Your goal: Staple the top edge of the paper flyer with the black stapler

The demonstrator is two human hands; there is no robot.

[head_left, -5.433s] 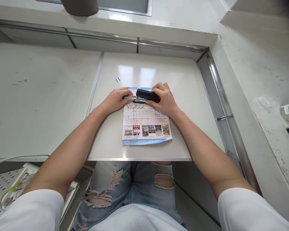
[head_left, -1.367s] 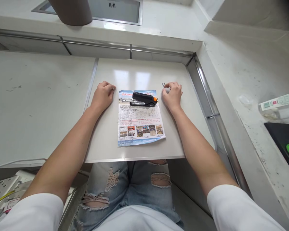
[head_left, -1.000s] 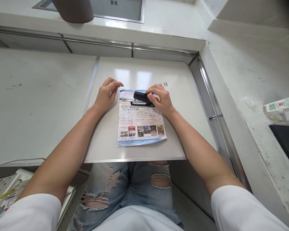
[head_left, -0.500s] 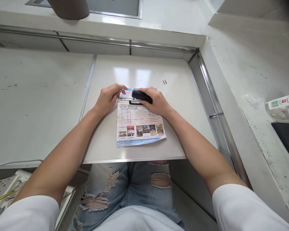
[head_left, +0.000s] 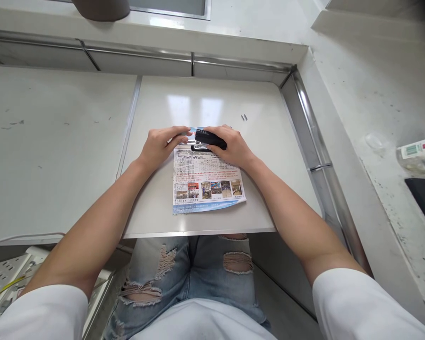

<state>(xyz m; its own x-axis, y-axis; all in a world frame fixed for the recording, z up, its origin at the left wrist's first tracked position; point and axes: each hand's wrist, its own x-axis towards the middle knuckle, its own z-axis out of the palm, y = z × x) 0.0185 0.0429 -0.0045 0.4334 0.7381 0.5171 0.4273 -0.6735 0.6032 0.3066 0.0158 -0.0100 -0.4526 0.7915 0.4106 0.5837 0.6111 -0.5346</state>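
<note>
A black stapler (head_left: 211, 139) lies across the upper part of a printed leaflet (head_left: 208, 177) on the white table, its metal tray sticking out to the left. My right hand (head_left: 230, 144) is wrapped round the stapler's right end. My left hand (head_left: 163, 144) has its thumb and fingers closed on the extended metal tray; whether a staple is between the fingertips is too small to tell. The leaflet has photos and a blue lower edge, and many staples show along its left side.
Two small staple strips (head_left: 244, 117) lie behind my right hand. Bits of debris (head_left: 17, 123) dot the left table. A plastic bottle (head_left: 420, 153) lies on the right counter, and a brown container (head_left: 102, 7) stands at the back by the sink.
My left thumb and fingers have come together at the stapler's metal tray and now cover more of it. My right hand still holds the stapler. The view has shifted slightly.
</note>
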